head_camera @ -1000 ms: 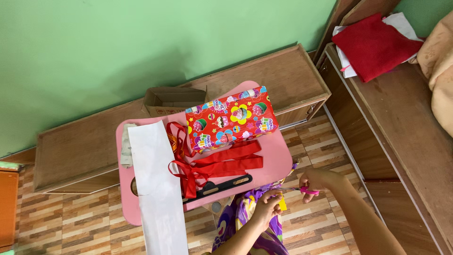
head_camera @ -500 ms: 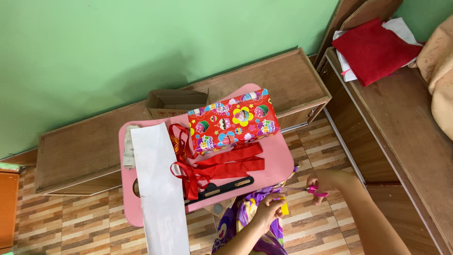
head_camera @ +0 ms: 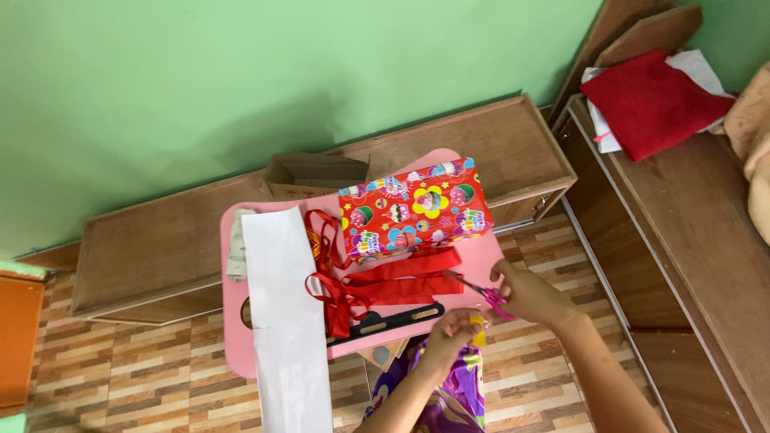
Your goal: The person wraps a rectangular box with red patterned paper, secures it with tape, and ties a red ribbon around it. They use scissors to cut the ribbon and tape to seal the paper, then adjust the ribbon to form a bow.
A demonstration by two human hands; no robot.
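My right hand (head_camera: 531, 295) grips pink scissors (head_camera: 481, 292), blades pointing upper-left toward the red ribbon (head_camera: 393, 281); left hand (head_camera: 453, 327) pinches yellow scrap (head_camera: 479, 329) just below.

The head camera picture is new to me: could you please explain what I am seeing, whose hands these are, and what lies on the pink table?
There is no machine here. A person wears a camera on the head, so the single view looks down at that person's own two bare hands. The right hand holds small pink-handled scissors. The left hand pinches a small yellow piece in its fingers. On the pink table lie a gift box in red patterned paper, red ribbon, a long white paper strip and a black ruler-like bar. Behind it an open cardboard box rests on a low wooden shelf.
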